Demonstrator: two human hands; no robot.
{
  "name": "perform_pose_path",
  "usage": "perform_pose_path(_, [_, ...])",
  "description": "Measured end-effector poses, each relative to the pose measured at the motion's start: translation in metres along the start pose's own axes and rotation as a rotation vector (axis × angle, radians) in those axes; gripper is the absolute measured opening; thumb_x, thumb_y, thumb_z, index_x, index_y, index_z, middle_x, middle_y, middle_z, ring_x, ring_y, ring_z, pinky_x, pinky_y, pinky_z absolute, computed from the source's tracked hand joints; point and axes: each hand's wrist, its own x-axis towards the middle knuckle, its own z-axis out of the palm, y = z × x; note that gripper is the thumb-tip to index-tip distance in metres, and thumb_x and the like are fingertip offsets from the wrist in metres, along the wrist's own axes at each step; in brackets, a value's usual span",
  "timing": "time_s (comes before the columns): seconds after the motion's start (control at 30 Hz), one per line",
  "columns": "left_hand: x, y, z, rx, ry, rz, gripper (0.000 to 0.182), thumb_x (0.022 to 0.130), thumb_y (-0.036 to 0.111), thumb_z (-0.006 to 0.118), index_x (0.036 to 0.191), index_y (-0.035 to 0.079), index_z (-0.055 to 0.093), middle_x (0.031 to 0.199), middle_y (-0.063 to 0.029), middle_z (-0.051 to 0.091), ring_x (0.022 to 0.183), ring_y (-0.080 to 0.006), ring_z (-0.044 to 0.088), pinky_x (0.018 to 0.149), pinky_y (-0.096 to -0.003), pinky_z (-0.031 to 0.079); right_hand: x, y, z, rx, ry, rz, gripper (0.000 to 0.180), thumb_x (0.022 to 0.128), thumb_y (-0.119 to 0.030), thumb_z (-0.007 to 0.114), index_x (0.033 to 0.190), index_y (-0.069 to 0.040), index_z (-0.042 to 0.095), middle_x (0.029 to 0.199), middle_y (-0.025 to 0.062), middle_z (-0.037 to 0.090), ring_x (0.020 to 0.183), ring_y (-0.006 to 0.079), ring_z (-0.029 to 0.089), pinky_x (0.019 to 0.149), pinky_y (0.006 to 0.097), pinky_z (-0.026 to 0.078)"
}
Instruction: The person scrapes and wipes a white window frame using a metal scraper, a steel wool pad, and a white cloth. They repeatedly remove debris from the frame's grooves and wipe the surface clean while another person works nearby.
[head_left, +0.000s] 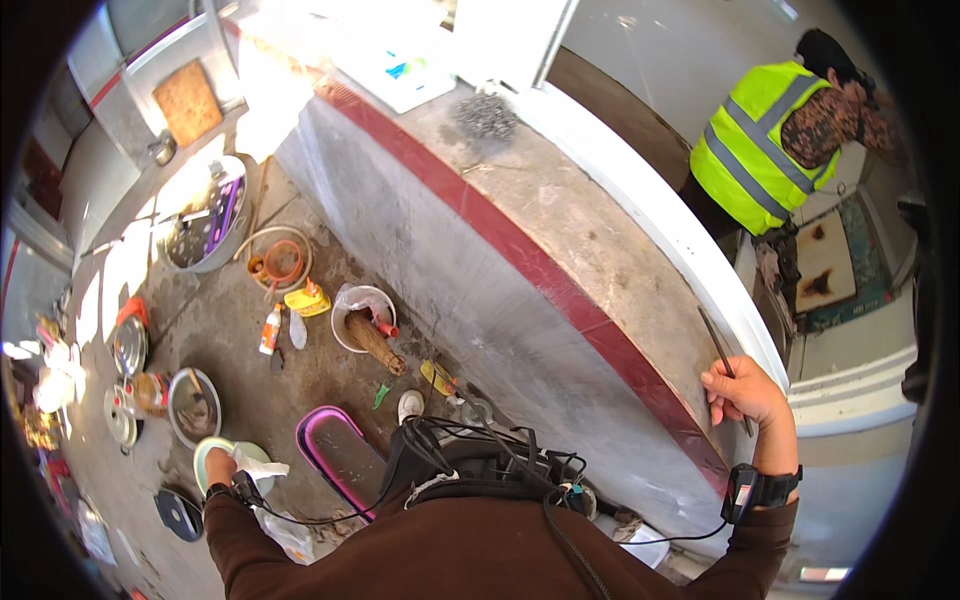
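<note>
On the right, my right hand grips a thin dark rod between thumb and fingers. The rod slants over the concrete ledge, close to the white window frame. Low on the left, my left hand is at a pale green basin, and a white cloth or tissue lies against it. The fingers of that hand are hidden, so its hold cannot be made out. Dark red tiles edge the ledge.
A steel-wool-like tangle sits on the ledge. A person in a yellow vest is beyond the window. The floor holds a white bucket with a straw brush, a large metal tub, a grey bowl and a pink-rimmed black tub.
</note>
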Motion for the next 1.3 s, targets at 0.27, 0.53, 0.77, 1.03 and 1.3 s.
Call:
perform_pose_path(0.27, [0.109, 0.009, -0.053, 0.256, 0.151, 0.249, 0.015, 0.071, 0.011, 0.06, 0.075, 0.001, 0.07, 0.085, -0.0225, 0.066, 0.086, -0.0386, 0.063, 0.079, -0.0455, 0.05, -0.01, -0.004, 0.013, -0.218, 0.147, -0.075, 0.033, 0.087, -0.028, 0.065, 0.068, -0.004, 0.055, 0.055, 0.0026, 0.055, 0.048, 0.0102, 0.056, 0.046, 0.0255, 0.041])
perform_pose_path(0.53, [0.15, 0.08, -0.167, 0.211, 0.268, 0.493, 0.015, 0.07, 0.007, 0.058, 0.079, 0.004, 0.07, 0.087, -0.0214, 0.065, 0.079, -0.0408, 0.063, 0.073, -0.0465, 0.05, -0.045, 0.022, 0.031, -0.486, 0.389, -0.208, 0.034, 0.081, -0.029, 0.068, 0.069, 0.001, 0.058, 0.059, 0.0188, 0.055, 0.051, 0.0309, 0.048, 0.05, 0.038, 0.039])
perform_pose_path(0.77, [0.085, 0.191, -0.321, -0.21, 0.114, 0.415, 0.021, 0.07, 0.003, 0.06, 0.09, 0.003, 0.065, 0.084, -0.0188, 0.065, 0.074, -0.0357, 0.065, 0.067, -0.0427, 0.053, -0.058, 0.053, 0.022, -0.442, 0.556, -0.188, 0.033, 0.08, -0.023, 0.069, 0.066, 0.003, 0.055, 0.052, 0.0168, 0.047, 0.044, 0.0265, 0.04, 0.045, 0.0364, 0.033])
perform_pose_path(1.03, [-0.099, 0.341, -0.521, -0.643, 0.209, 1.181, 0.01, 0.078, 0.009, 0.063, 0.086, 0.003, 0.06, 0.073, -0.0015, 0.056, 0.06, -0.0117, 0.055, 0.055, -0.0236, 0.049, -0.052, 0.062, 0.013, -0.353, 0.516, -0.27, 0.032, 0.079, -0.017, 0.07, 0.064, 0.002, 0.048, 0.051, 0.008, 0.036, 0.05, 0.0117, 0.032, 0.045, 0.0307, 0.028])
perform_pose_path(1.3, [-0.2, 0.525, -0.584, -0.979, 0.038, 1.664, 0.03, 0.086, 0.011, 0.062, 0.113, -0.004, 0.059, 0.099, -0.0089, 0.064, 0.085, -0.0147, 0.063, 0.077, -0.028, 0.057, -0.05, 0.052, 0.015, -0.43, 0.496, -0.319, 0.03, 0.078, -0.021, 0.07, 0.068, 0.001, 0.053, 0.052, 0.0166, 0.047, 0.045, 0.0273, 0.042, 0.045, 0.0352, 0.034])
